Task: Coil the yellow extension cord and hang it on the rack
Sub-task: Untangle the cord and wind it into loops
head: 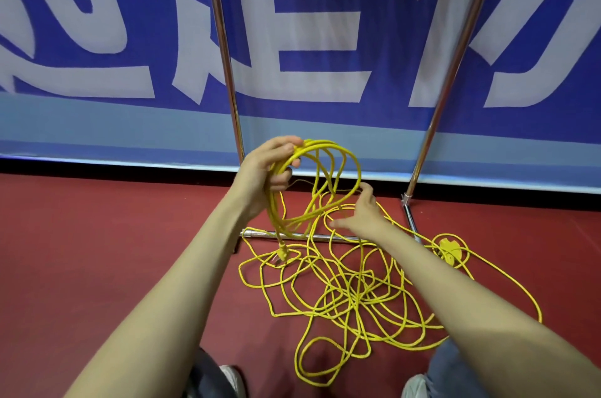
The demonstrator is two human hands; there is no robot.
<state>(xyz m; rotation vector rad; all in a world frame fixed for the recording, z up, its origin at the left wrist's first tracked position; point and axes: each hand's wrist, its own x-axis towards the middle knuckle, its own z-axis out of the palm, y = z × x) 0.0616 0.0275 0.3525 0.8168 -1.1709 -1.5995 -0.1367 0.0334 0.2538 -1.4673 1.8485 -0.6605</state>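
The yellow extension cord (354,293) lies mostly in a loose tangle on the red floor. My left hand (270,170) is shut on several gathered loops of it, which hang down in front of the rack. The cord's plug (282,255) dangles from those loops just above the floor. My right hand (362,214) is lower and to the right, fingers spread, with a strand of cord running by the fingertips; whether it grips the strand is unclear. The cord's yellow socket block (450,249) rests on the floor at the right. The rack's two chrome uprights (224,49) rise behind.
The rack's chrome base bar (328,237) lies across the floor under the loops, and its right leg (410,218) runs toward me. A blue and white banner (309,40) covers the wall behind. My shoes (232,379) and knees are at the bottom edge.
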